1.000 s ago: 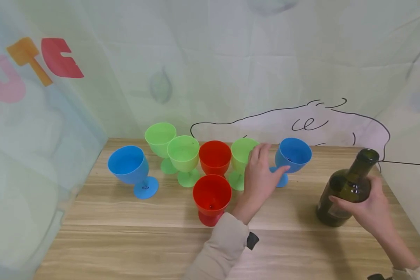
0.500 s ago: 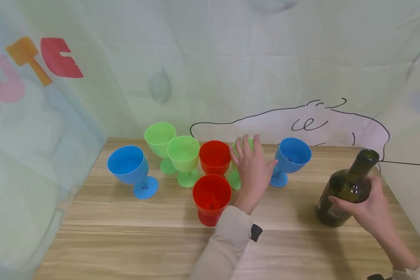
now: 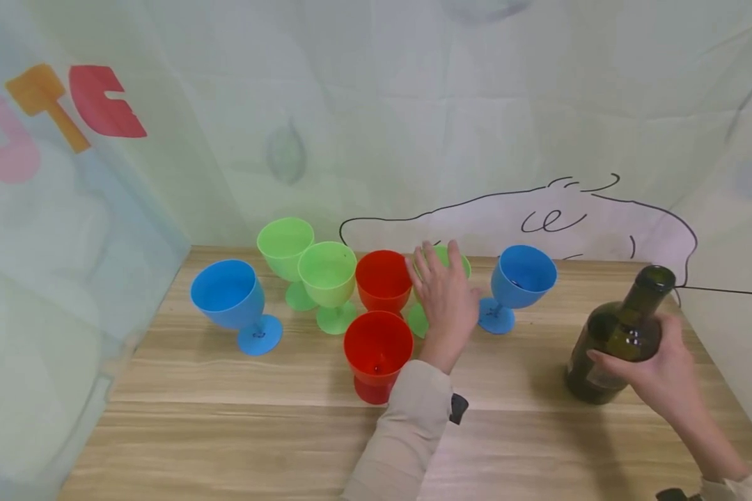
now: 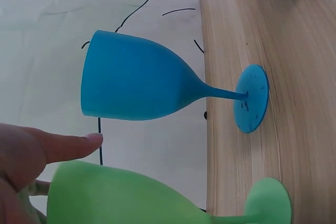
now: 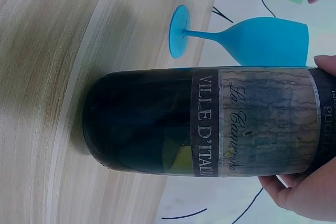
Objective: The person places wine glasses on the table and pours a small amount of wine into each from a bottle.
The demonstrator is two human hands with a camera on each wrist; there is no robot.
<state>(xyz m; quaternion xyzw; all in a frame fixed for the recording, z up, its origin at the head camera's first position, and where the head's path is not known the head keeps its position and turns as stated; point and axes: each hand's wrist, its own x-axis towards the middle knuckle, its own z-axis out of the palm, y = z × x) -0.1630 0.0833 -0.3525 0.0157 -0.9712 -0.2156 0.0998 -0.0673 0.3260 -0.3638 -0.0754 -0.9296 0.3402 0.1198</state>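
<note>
My left hand [image 3: 446, 299], fingers straight and spread, is over the rim of the rightmost green plastic goblet [image 3: 418, 321], partly hiding it. In the left wrist view, the thumb points across near the rim of that green goblet [image 4: 115, 195], and the other fingers are mostly hidden behind the bowl. To its right stands a blue goblet [image 3: 523, 280], apart from the hand. My right hand [image 3: 667, 362] grips a dark green wine bottle [image 3: 617, 337], thumb and fingers around its upper body. The bottle leans slightly, its labelled side showing in the right wrist view.
Two red goblets stand left of my left hand, the front one [image 3: 378, 351] close to my sleeve, the back one [image 3: 384, 282] beside the green goblet. Farther left are two more green goblets [image 3: 327, 275] and another blue goblet [image 3: 228, 296]. A printed curtain [image 3: 376, 125] hangs behind the wooden table [image 3: 238, 438].
My left hand has moved left, from between the rightmost green goblet and the blue one to over the green goblet, its fingers spreading. The right hand and bottle have hardly moved.
</note>
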